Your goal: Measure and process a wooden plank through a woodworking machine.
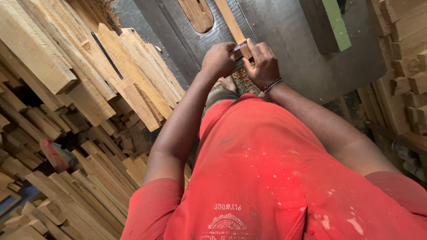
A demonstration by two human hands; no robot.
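Presently both hands work at the near edge of the grey saw table (307,53). Left hand (218,60) is curled shut on the near end of a narrow wood strip (230,21); right hand (263,64) has fingers closed around the same end, thumb on top. The strip runs away across the table. Risk, as I judge it: fingers sit close to the cutting line, so a slip or kick of the strip could draw them in. Sawdust (242,81) underfoot could worsen footing.
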